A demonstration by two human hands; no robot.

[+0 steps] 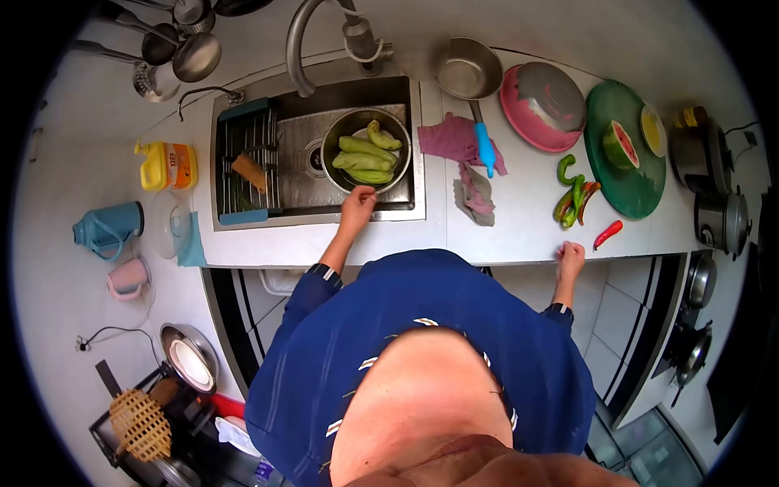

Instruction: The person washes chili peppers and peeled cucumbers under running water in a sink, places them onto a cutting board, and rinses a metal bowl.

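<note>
My left hand [359, 204] is at the near rim of a steel bowl [328, 150] in the sink [296, 213], its fingers pinched together at the bowl's edge. Several pale green long vegetables [365, 152] lie in that bowl. My right hand [570, 256] hovers at the counter's front edge with its fingers curled in; whatever may be inside is hidden. Just beyond it on the counter [503, 243] lie a red pepper [607, 234] and several green and reddish peppers [574, 199].
A pan [469, 69] with a blue handle rests beside purple cloths [458, 146]. Farther right are a pink basin [535, 122] and a green board [629, 191] bearing cut watermelon [620, 146]. Left of the sink stand a yellow jug [169, 166] and a blue kettle [111, 229]. A faucet [297, 49] arches overhead.
</note>
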